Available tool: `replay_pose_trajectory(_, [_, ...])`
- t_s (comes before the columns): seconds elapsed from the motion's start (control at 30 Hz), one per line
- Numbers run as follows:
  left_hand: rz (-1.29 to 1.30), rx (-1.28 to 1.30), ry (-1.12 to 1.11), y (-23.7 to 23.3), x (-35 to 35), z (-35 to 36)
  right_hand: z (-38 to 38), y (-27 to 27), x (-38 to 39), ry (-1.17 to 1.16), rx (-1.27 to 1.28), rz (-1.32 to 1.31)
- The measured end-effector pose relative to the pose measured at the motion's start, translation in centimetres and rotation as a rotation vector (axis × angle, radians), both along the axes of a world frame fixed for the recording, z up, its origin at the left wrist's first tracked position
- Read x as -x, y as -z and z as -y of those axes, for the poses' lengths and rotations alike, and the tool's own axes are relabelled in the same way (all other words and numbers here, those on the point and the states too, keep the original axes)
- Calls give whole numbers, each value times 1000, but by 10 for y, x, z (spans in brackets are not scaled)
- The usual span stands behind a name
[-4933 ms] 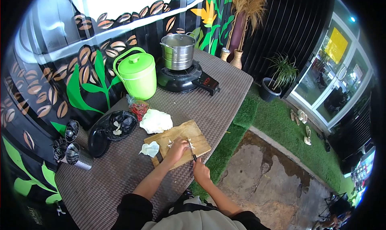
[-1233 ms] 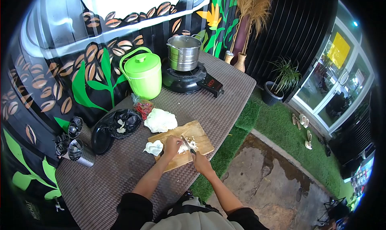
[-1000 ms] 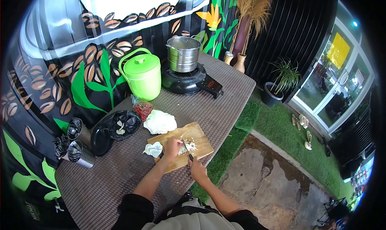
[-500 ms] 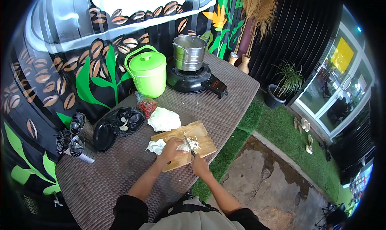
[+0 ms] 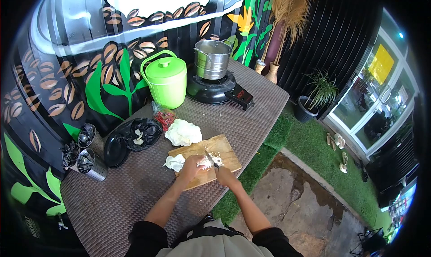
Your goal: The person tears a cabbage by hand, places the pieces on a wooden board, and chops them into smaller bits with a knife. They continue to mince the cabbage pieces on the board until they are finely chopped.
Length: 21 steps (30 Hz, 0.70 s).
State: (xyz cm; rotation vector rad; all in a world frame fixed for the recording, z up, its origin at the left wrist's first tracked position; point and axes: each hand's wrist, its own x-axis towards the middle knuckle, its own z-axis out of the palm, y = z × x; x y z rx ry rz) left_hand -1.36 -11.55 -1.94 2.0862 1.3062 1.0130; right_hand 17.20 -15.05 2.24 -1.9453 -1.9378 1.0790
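Observation:
A wooden cutting board [image 5: 224,145] lies near the table's front edge with a heap of finely shredded pale cabbage [image 5: 216,158] on it. My right hand [image 5: 226,176] is wrapped round the handle of a knife [image 5: 209,157], its blade pointing away from me at the edge of the shreds. Just left of the blade, my left hand [image 5: 191,166] is curled over cabbage on the board, its fingers mostly hiding the piece. A loose cabbage leaf [image 5: 174,162] rests by the board's left side. Behind the board sits a larger pale cabbage chunk [image 5: 183,132].
A black bag [image 5: 144,133] with scraps, a bag of red chillies [image 5: 165,117] and steel cutlery holders [image 5: 92,165] stand to the left. Farther back are a green lidded bucket [image 5: 167,82] and a steel pot [image 5: 212,59] on a black portable stove [image 5: 211,90].
My right hand and the knife have shifted slightly forward over the board. My left hand stays on the cabbage, and the view has moved only a little.

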Motion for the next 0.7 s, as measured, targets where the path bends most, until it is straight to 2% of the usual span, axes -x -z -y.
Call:
replay_pose_trajectory(0.03, [2, 0, -1, 2, 2, 0, 13, 7, 6, 29, -103, 117])
replay_pose_trajectory(0.07, [26, 22, 9, 4, 5, 1, 24, 14, 12, 27, -104, 116])
replay_pose_trajectory(0.13, [51, 38, 16, 7, 8, 2, 46, 9, 27, 190, -94, 185])
replay_pose_trajectory(0.33, [42, 47, -7, 5, 3, 6, 9, 17, 23, 131, -105, 206])
replay_pose_trajectory(0.43, [-11, 75, -30, 9, 5, 4, -18, 5, 7, 13, -84, 172])
replay_pose_trajectory(0.5, [54, 91, -29, 13, 5, 3, -24, -6, 0, -24, 101, 65])
replay_pose_trajectory(0.63, [22, 61, -43, 19, 5, 2, 15, 8, 13, -11, -67, 123])
replay_pose_trajectory(0.7, [167, 96, -11, 21, 4, 2, 37, 12, 27, 160, -93, 212])
